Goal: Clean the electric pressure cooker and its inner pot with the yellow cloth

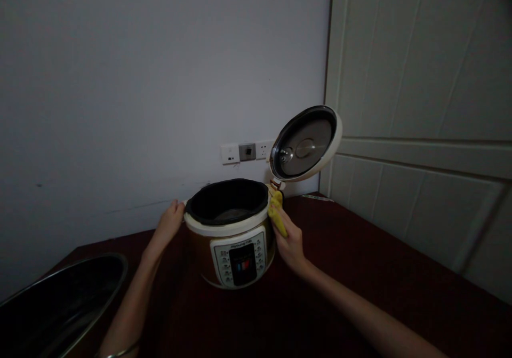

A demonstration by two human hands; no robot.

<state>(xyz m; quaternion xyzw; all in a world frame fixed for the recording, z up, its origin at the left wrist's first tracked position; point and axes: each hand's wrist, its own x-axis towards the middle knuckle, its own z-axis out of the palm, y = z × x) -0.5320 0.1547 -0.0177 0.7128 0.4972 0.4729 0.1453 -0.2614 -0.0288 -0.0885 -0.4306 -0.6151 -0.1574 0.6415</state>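
Observation:
An electric pressure cooker [200, 248] with a white rim and a front control panel [243, 262] stands on the dark red table. Its round lid [306, 147] is raised on a hinge at the right side, and its dark inside is visible from above. My left hand [170, 220] grips the cooker's rim on the left, fingers partly hidden behind it. A yellow cloth [277, 218] is held in my right hand [291, 240], pressed against the cooker's right side just below the hinge.
A large dark pot [60, 304] with a shiny rim stands at the lower left. Behind the cooker, a pale wall carries a row of sockets [247, 152]. A white panelled door [424, 102] borders the table [360, 272] on the right.

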